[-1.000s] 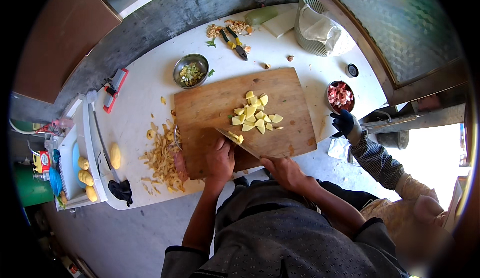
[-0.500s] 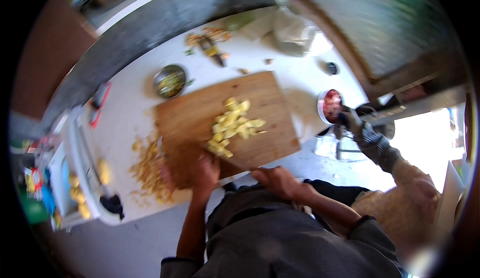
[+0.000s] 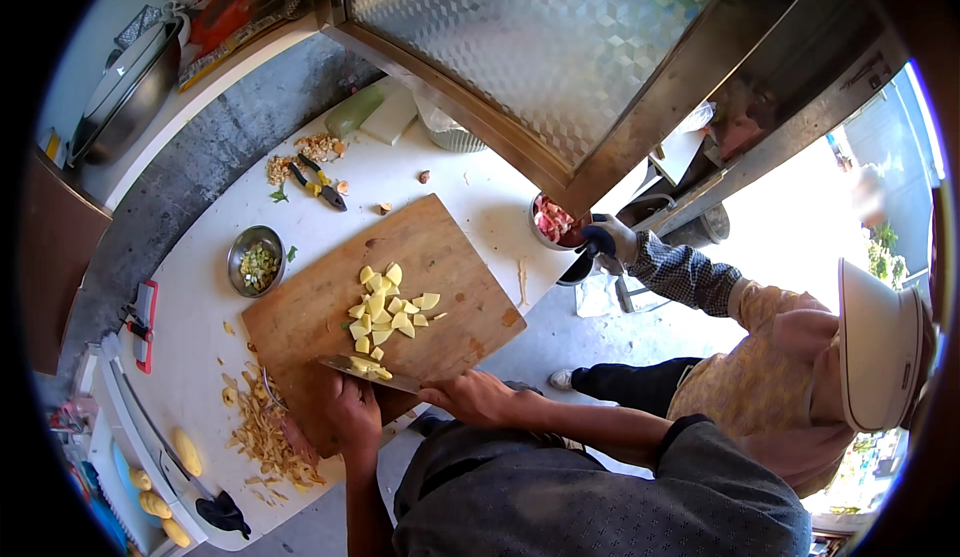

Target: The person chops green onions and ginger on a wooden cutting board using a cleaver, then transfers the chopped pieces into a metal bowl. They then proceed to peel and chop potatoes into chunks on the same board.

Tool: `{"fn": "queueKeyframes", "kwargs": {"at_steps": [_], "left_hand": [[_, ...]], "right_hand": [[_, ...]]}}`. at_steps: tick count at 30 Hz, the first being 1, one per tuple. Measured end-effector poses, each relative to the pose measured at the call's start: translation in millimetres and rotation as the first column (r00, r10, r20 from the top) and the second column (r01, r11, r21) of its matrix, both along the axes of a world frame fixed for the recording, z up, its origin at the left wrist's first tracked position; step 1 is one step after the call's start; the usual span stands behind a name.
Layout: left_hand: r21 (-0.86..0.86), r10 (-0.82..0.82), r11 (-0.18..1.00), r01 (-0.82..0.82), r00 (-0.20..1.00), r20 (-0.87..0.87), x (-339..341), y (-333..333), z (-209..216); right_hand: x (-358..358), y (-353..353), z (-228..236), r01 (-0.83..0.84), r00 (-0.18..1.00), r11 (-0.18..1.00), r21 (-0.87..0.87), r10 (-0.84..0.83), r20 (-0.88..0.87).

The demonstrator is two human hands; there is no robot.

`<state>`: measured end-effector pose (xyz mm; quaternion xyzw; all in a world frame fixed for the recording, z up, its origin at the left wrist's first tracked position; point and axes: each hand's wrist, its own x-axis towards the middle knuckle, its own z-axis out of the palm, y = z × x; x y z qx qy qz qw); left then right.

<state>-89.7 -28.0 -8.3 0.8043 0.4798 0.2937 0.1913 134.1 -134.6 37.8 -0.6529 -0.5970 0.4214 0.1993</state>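
My right hand (image 3: 472,398) grips the handle of a kitchen knife (image 3: 385,373), its blade pointing left over the near edge of a wooden cutting board (image 3: 470,292). Curled beside the blade is my left hand (image 3: 354,415), closed; whatever it holds is hidden. A few pale yellow pieces lie against the blade. Beyond it, a loose pile of cut potato chunks (image 3: 378,305) sits mid-board. Potato peelings (image 3: 262,432) are heaped left of the board, with a metal peeler-like tool (image 3: 270,387) partly among them.
A metal bowl of chopped greens (image 3: 256,261) stands left of the board. Pliers (image 3: 318,189) lie at the back by nutshell-like bits. On the right, a co-worker's gloved hand (image 3: 610,242) is at a bowl of red meat (image 3: 553,220). A window frame (image 3: 560,172) juts overhead.
The view has turned and sharpened, showing more of the co-worker and window. My hands and the knife stay at the near edge of the board. The co-worker's gloved hand remains by the meat bowl.
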Motion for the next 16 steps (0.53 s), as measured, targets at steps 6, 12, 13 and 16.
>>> {"fn": "queueKeyframes", "kwargs": {"at_steps": [6, 12, 13, 16], "left_hand": [[-0.029, 0.027, 0.999, -0.028, 0.999, -0.021, -8, -3, -5], [-0.023, 0.025, 0.999, -0.024, 1.0, 0.014, -6, -3, -7], [0.008, -0.001, 1.0, 0.0, 1.0, 0.014, -4, 0, -5], [0.039, 0.049, 0.998, -0.05, 0.998, 0.028, -5, -4, 3]], "right_hand": [[13, -13, 33, -0.016, 0.999, 1.0, 0.01, 0.016, -0.04], [17, -18, 51, -0.038, 0.999, 0.999, -0.007, 0.038, -0.019], [17, -23, 42, -0.008, 1.0, 1.0, 0.029, 0.008, 0.015], [16, -10, 45, -0.033, 0.994, 0.999, -0.039, 0.029, -0.105]]}}
